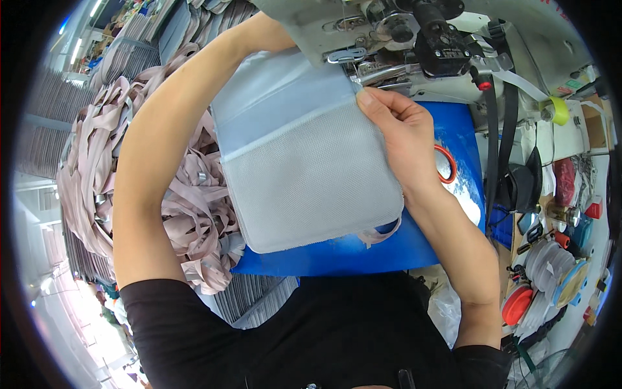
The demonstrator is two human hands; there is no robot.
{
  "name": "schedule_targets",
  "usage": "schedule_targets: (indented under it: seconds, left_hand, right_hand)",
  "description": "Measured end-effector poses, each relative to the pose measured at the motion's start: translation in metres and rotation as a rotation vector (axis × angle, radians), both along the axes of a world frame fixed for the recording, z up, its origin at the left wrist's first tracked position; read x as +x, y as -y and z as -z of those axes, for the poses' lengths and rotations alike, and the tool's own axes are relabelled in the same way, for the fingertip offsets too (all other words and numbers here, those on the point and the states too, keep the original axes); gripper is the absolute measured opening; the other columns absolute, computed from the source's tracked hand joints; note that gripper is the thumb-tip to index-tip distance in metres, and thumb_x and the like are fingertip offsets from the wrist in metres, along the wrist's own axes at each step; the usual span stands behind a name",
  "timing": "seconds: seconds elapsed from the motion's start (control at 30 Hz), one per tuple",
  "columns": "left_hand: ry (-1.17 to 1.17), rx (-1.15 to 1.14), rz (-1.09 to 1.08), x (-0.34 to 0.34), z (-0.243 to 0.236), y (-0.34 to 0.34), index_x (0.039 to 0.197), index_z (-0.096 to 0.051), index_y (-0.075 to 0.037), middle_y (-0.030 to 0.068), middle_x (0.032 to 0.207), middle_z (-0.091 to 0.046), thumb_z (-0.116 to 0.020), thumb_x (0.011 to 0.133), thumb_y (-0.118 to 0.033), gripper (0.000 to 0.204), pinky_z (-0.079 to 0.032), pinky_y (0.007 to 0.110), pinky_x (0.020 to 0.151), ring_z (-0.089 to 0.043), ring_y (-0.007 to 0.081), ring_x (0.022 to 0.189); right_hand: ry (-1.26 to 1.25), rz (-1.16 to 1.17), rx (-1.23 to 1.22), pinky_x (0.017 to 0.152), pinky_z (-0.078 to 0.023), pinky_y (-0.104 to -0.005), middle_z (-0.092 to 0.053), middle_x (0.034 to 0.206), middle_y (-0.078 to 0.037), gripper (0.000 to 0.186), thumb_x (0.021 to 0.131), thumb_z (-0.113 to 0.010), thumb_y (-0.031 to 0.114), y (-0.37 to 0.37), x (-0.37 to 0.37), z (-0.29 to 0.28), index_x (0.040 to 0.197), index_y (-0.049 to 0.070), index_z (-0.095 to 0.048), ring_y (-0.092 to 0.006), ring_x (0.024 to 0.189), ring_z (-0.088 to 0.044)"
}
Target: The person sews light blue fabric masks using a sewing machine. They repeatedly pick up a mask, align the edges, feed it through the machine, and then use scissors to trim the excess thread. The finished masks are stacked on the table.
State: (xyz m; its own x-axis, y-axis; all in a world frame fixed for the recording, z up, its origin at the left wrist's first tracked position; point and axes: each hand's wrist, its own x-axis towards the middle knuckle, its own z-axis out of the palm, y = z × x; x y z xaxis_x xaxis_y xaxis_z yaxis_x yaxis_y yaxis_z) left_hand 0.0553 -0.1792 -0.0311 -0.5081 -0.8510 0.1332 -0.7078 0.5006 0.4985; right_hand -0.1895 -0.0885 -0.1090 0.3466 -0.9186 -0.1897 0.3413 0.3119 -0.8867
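A light grey fabric panel (pixel 311 188) with rounded lower corners lies in front of me, mesh on its lower part and smooth cloth above. Its upper right edge sits beside the metal parts of a sewing machine (pixel 291 19). Thumb and fingers of my right hand (pixel 405 126) pinch that edge. My left arm reaches round the panel's far left side, and only the wrist end of my left hand (pixel 275 35) shows; the machine head hides its fingers. A short pinkish loop of tape (pixel 379 235) sticks out under the panel's lower right edge.
Under the panel is a blue work surface (pixel 414 243), with a red ring-shaped handle (pixel 452 165) right of my wrist. Pinkish straps (pixel 91 175) heap up at left, before stacked grey panels (pixel 129 55). Spools (pixel 547 266) and a yellow tape roll (pixel 560 111) are at right.
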Motion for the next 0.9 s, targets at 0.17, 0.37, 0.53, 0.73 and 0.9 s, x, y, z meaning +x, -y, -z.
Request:
schedule_targets:
  seconds: [0.17,0.37,0.53,0.73,0.9]
  left_hand:
    - [-0.004,-0.025,-0.038,0.002,0.01,0.005,0.124,-0.069,-0.004,0.0176,0.124,-0.07,-0.077,0.087,-0.018,0.041,-0.053,0.041,0.097,-0.066,0.0283,0.115]
    - [0.054,-0.152,-0.192,0.001,0.018,0.001,0.126,-0.068,-0.004,0.0184,0.128,-0.069,-0.079,0.086,-0.02,0.044,-0.053,0.041,0.098,-0.066,0.0295,0.118]
    - [0.205,-0.368,-0.434,-0.007,0.015,-0.036,0.128,-0.067,-0.005,0.0191,0.13,-0.068,-0.08,0.085,-0.021,0.047,-0.053,0.042,0.098,-0.066,0.0305,0.12]
    - [0.381,-0.245,-0.209,-0.074,-0.006,-0.22,0.153,-0.05,-0.018,0.0204,0.154,-0.045,-0.086,0.076,-0.036,0.087,-0.046,0.05,0.11,-0.048,0.0421,0.14]
    - [0.635,-0.361,-0.201,-0.084,0.011,-0.246,0.154,-0.051,-0.024,0.0095,0.109,-0.058,-0.078,0.076,-0.016,0.083,-0.057,0.038,0.079,-0.065,0.0273,0.098]
  right_hand:
    - [0.051,-0.009,0.082,0.075,-0.053,-0.0219,-0.075,0.096,-0.006,0.032,0.095,-0.077,0.018,-0.005,-0.004,-0.002,0.117,-0.005,-0.072,-0.0088,0.082,-0.068]
    - [0.057,-0.04,0.083,0.075,-0.054,-0.023,-0.076,0.098,-0.008,0.03,0.097,-0.076,0.017,-0.007,-0.008,-0.006,0.117,-0.006,-0.071,-0.0106,0.083,-0.069]
    - [0.094,-0.045,0.099,0.076,-0.055,-0.0252,-0.075,0.101,-0.01,0.028,0.098,-0.075,0.016,-0.005,-0.004,0.0,0.116,-0.005,-0.071,-0.0118,0.085,-0.07]
    - [0.327,-0.125,0.152,0.079,-0.056,-0.0259,-0.074,0.103,-0.009,0.031,0.101,-0.07,0.014,-0.02,-0.018,0.004,0.125,-0.005,-0.066,-0.0115,0.087,-0.07]
    - [0.097,-0.217,-0.094,0.075,-0.052,-0.0214,-0.073,0.099,-0.003,0.036,0.104,-0.065,0.013,-0.047,-0.042,0.021,0.135,-0.004,-0.062,-0.0062,0.085,-0.066]
